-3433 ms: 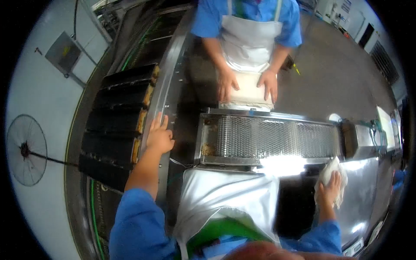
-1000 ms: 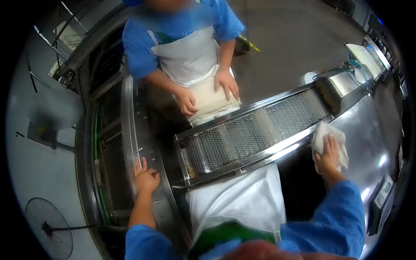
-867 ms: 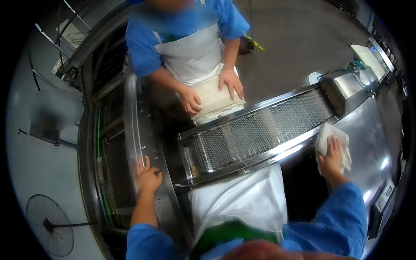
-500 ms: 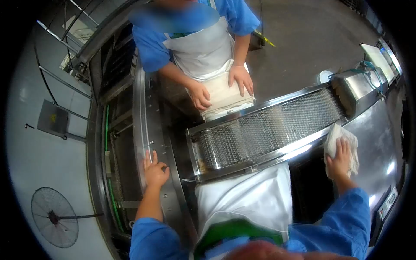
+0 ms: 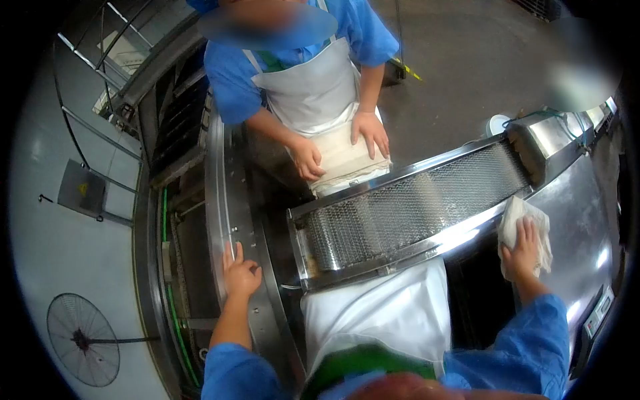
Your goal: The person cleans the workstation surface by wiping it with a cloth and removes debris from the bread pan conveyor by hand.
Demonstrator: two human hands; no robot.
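Observation:
My left hand (image 5: pixel 242 275) rests on the metal rail (image 5: pixel 217 220) at the left, its fingers apart and nothing in them. On the right, my right hand (image 5: pixel 524 250) lies flat over a folded off-white cloth (image 5: pixel 535 215), thumb spread to the side. That cloth sits at the corner of a steel machine top (image 5: pixel 579 213), beside the end of a metal mesh conveyor (image 5: pixel 413 200). The underside of the cloth is hidden.
Across the conveyor stands a co-worker in a white apron (image 5: pixel 310 93), both hands on a folded off-white cloth (image 5: pixel 343 150). A steel housing (image 5: pixel 550 137) caps the conveyor's right end. A control panel (image 5: pixel 598 311) is at lower right, a fan (image 5: pixel 83 340) at lower left.
My view has tilted slightly. Both my hands keep their places on the rail and the cloth. A blurred patch now covers the upper right, behind the steel housing.

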